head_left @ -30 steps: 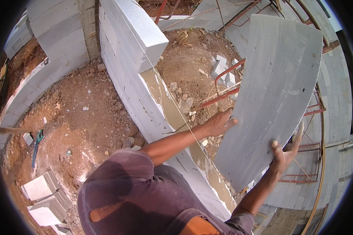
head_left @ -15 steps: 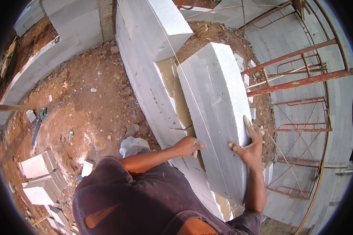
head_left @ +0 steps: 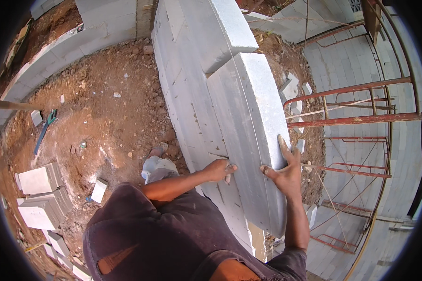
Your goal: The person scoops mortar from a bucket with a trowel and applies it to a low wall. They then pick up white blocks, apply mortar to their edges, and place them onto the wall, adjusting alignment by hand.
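Note:
A long light-grey concrete block [head_left: 246,126] sits on top of the low block wall [head_left: 185,107]. Its far end stands close to another block [head_left: 220,35] on the same course. My right hand [head_left: 286,171] grips the near block over its upper edge, thumb on the side face and fingers across the white top. At the block's lower left edge is my left hand [head_left: 219,170], fingers curled and thumb pointing to the block. Whatever those fingers hold, if anything, is hidden. A taut string line [head_left: 248,103] runs along the block's side. Wet mortar [head_left: 257,239] shows past the near end.
Red scaffold frames [head_left: 356,120] stand on the right before a block wall. On the reddish dirt at left lie a handsaw [head_left: 44,131] and a stack of blocks [head_left: 40,180]. Loose block pieces [head_left: 295,107] lie beyond the wall.
The block has come down and left onto the wall, closing toward the far block and covering most of the mortar strip. Both hands stay with it. The whole view has shifted a little.

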Available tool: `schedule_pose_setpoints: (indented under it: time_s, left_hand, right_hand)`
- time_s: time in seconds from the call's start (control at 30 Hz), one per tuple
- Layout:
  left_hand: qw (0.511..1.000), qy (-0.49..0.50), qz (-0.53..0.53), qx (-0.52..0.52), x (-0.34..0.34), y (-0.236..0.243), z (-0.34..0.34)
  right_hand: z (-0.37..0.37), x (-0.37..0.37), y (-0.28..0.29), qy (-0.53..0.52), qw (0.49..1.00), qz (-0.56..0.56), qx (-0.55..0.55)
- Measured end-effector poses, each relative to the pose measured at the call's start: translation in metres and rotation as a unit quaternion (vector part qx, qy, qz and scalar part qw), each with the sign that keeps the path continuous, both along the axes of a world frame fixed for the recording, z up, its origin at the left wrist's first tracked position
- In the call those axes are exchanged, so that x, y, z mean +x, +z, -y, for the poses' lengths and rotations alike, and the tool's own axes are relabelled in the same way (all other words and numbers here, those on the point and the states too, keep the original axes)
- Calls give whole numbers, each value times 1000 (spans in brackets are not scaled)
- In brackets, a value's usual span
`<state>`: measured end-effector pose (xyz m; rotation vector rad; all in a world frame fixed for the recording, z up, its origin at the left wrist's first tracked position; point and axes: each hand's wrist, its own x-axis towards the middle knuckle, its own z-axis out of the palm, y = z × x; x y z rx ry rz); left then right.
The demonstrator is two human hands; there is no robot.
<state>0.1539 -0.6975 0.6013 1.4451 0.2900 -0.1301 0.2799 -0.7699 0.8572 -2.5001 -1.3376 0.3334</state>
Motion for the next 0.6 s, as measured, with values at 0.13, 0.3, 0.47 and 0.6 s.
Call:
schedule_pose_setpoints:
  time_s: [0.13,0.3,0.47,0.6]
  left_hand:
    - [1000,8,-8,8,0,-3,-8]
    - [999,20,-11,36,1,-6,-12]
    - [997,-6,-19,73,7,-9,-20]
    - [1000,22,1,0,8,-11,-19]
  right_hand:
    - [-10,-4,-4,4,1000,30,-8]
    - [-15,-2,-8,-12,1000,7,-6]
    - [-19,2,-11,-9,1000,13,-9]
    - [-21,5,-10,-7,1000,12,-18]
